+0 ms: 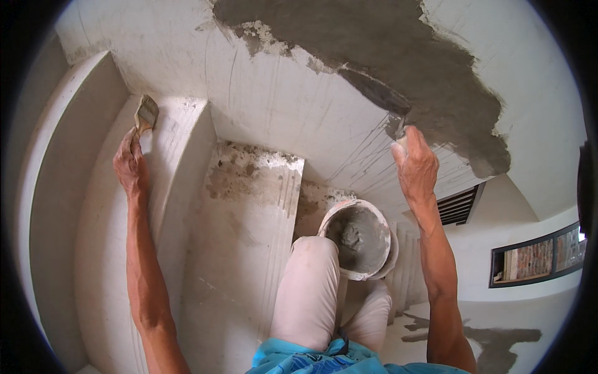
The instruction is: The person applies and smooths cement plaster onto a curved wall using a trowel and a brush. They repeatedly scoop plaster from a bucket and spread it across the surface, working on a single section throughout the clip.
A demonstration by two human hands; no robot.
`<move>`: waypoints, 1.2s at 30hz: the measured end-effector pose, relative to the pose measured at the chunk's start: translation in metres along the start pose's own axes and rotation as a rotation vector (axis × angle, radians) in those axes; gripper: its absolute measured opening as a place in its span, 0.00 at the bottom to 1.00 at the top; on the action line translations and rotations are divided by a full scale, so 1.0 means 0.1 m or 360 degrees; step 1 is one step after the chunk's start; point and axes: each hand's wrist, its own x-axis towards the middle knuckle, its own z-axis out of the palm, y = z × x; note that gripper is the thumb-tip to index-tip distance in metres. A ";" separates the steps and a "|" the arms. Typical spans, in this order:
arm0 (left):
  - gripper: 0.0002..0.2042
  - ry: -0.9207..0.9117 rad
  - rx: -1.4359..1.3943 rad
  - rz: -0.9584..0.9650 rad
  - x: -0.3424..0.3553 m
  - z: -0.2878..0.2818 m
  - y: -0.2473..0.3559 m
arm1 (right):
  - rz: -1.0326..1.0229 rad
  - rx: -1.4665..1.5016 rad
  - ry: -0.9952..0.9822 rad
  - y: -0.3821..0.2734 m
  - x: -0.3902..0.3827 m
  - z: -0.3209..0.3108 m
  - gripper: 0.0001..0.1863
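Note:
My left hand (131,162) grips a paintbrush (147,113) with pale bristles, held upright over the pale step at the upper left. My right hand (414,162) is closed on the handle of a steel trowel (374,92), whose blade lies along the lower edge of a dark patch of wet grey plaster (436,75) on the white wall (280,93). A white bucket (358,240) of grey mortar sits beside my knee, below and left of my right hand.
Concrete steps (237,224) run from the left and down behind the bucket. A dark slatted opening (458,202) and a dark-framed window (536,258) are at the right. More grey patches (498,343) lie on the surface at the lower right.

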 end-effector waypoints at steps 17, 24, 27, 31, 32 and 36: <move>0.15 -0.0016 -0.0015 -0.0047 0.02 -0.01 -0.01 | -0.0049 -0.0396 -0.0056 -0.07 0.26 -0.12 0.16; 0.15 0.0015 0.0018 0.0008 0.04 0.02 -0.04 | -0.0063 -0.0497 -0.0323 -0.06 0.16 -0.01 0.14; 0.15 -0.0040 -0.0006 -0.0066 0.02 0.01 0.05 | -0.0047 -0.0433 -0.0198 0.00 0.16 -0.03 0.14; 0.14 -0.0009 -0.0029 -0.0053 0.03 0.01 0.01 | -0.0051 -0.0505 -0.0157 0.00 0.17 0.00 0.16; 0.14 -0.0023 -0.0005 -0.0061 0.04 0.01 0.03 | -0.0062 -0.0538 -0.0193 0.03 0.13 0.07 0.16; 0.14 -0.0029 0.0040 -0.0043 0.02 0.01 -0.01 | -0.0125 -0.0440 -0.0536 0.03 -0.06 0.23 0.16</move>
